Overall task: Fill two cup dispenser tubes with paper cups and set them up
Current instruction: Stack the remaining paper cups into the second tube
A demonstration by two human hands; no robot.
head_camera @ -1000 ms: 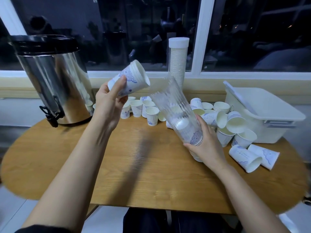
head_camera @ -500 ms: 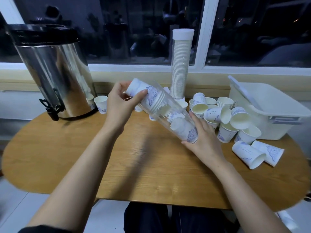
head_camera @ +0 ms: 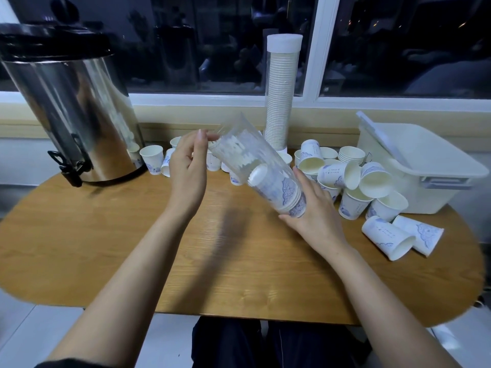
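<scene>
Filling the second tube
Right hand [head_camera: 316, 216] grips the tilted tube [head_camera: 239, 152] before the full tube [head_camera: 281, 96]; left hand [head_camera: 188, 171], spread and seemingly empty, needs another cup [head_camera: 152, 158].

Loose white paper cups [head_camera: 386, 237] at centre right bear blue cloud-like prints. The oval wood-grain counter [head_camera: 106, 248] is honey brown. Upper left, the silver steel urn [head_camera: 74, 115] has a black lid [head_camera: 53, 46].
</scene>
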